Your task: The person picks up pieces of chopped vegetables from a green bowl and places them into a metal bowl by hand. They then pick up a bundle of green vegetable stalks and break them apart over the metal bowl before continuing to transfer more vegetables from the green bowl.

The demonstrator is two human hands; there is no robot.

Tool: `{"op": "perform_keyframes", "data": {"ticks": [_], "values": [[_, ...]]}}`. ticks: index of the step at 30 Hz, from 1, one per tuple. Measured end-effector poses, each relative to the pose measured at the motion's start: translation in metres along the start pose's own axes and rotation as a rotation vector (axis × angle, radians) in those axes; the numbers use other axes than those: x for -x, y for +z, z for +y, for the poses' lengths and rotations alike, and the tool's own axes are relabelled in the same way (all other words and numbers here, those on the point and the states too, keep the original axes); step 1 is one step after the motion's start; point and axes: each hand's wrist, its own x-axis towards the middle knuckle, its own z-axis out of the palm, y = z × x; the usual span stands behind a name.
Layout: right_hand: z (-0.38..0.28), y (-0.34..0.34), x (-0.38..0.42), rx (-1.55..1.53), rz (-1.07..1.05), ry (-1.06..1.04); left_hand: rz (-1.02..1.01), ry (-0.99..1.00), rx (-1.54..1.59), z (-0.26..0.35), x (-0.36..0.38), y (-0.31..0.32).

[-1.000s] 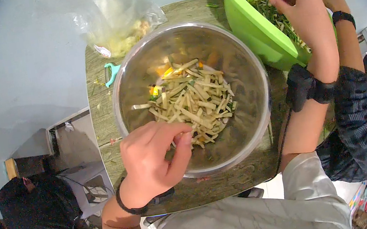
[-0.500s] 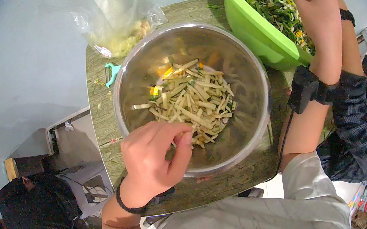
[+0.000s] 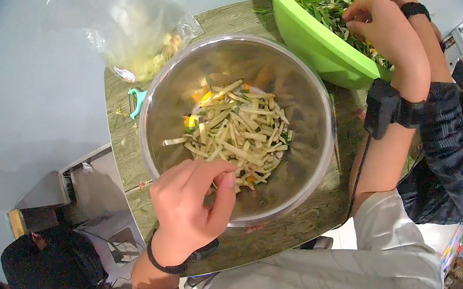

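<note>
curling over the steel bowl (image 3: 324, 131) rim, left hand (image 3: 190, 209) grips it.

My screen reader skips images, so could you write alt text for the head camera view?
Seen from above, the person's left hand grips the near rim of a steel bowl of pale vegetable strips, while the right hand reaches into a green bowl of chopped greens. A plastic bag lies behind.

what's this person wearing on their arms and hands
Both hands are bare, no gloves. The left hand has a thin black band at the wrist. The right hand has a bulky black strapped device at the wrist with a thin dark cable trailing from it. Both arms end in pale grey rolled sleeves.
</note>
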Motion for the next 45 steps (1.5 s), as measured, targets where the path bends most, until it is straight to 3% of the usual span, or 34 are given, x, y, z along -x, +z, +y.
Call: {"op": "perform_keyframes", "data": {"ticks": [3,6,12,18,24,27,30,36,42,45], "values": [[-0.011,0.002,0.01,0.114,-0.126,0.014,0.001,-0.009,0.001,0.001,0.001,-0.001],[0.001,0.014,0.006,0.126,-0.047,-0.058,-0.001,-0.011,0.002,-0.001,0.001,0.0],[-0.022,0.006,0.011,0.012,-0.168,0.065,-0.034,-0.064,0.015,0.004,0.003,-0.003],[-0.013,0.01,0.007,-0.013,-0.202,0.002,-0.034,-0.043,0.016,0.002,0.002,-0.002],[-0.003,0.005,-0.006,0.074,-0.013,0.008,-0.03,-0.038,0.019,0.001,0.002,-0.002],[-0.013,0.0,-0.001,0.008,0.216,-0.171,-0.036,-0.045,0.018,0.001,0.004,-0.002],[0.001,0.003,-0.009,-0.067,0.267,-0.3,-0.027,-0.037,0.018,0.001,0.002,-0.002],[-0.012,-0.003,-0.008,-0.287,0.191,-0.089,-0.003,-0.003,0.018,-0.002,0.002,0.001],[-0.018,-0.004,-0.007,-0.449,0.18,-0.195,0.001,-0.009,0.025,-0.001,0.002,0.001],[-0.019,-0.008,-0.006,-0.301,0.153,-0.183,-0.001,-0.01,0.022,-0.001,0.002,0.0]]}}
